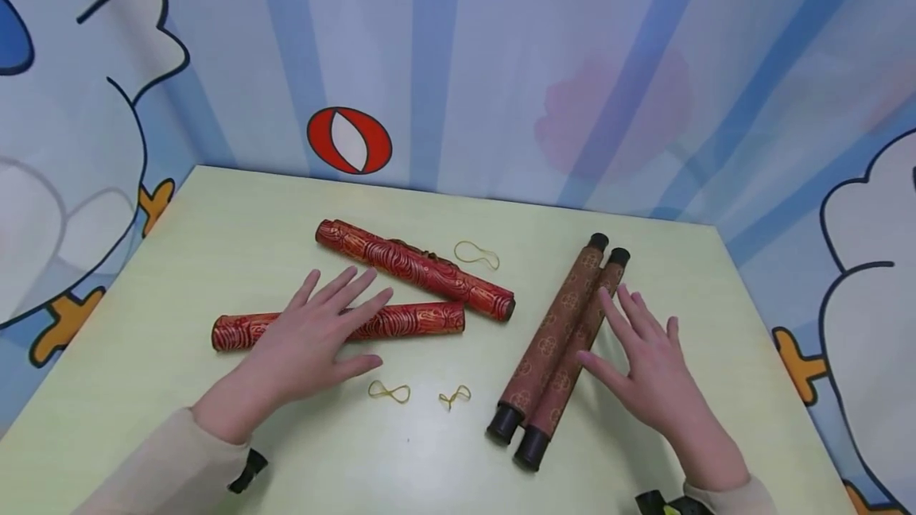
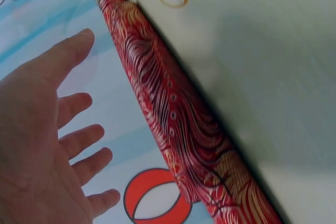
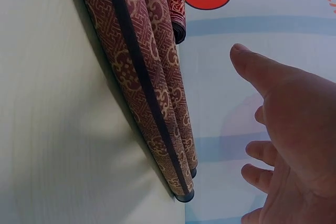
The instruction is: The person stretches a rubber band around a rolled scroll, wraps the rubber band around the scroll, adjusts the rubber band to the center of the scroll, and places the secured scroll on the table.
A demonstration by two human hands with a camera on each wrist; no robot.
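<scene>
Left hand (image 1: 308, 348), palm down, fingers fanned and gripping nothing, hovers over a red swirl-patterned scroll (image 1: 418, 321) running beneath them; a second red scroll (image 1: 401, 258) lies just beyond the fingertips, a gold figure-eight loop (image 1: 389, 393) and a twisted gold loop (image 1: 452, 399) off the thumb's near side. Right hand (image 1: 647, 368), slanting in with fingers likewise spread and unclenched, hangs apart from paired brown medallion-patterned scrolls (image 1: 549, 340), which lie side by side, mostly left of its thumb and index finger.

A pale table (image 1: 236, 253) is backed by a blue striped wall (image 1: 487, 38) printed with cartoon figures (image 1: 79, 118) and a red-and-white ball (image 1: 349, 141).
</scene>
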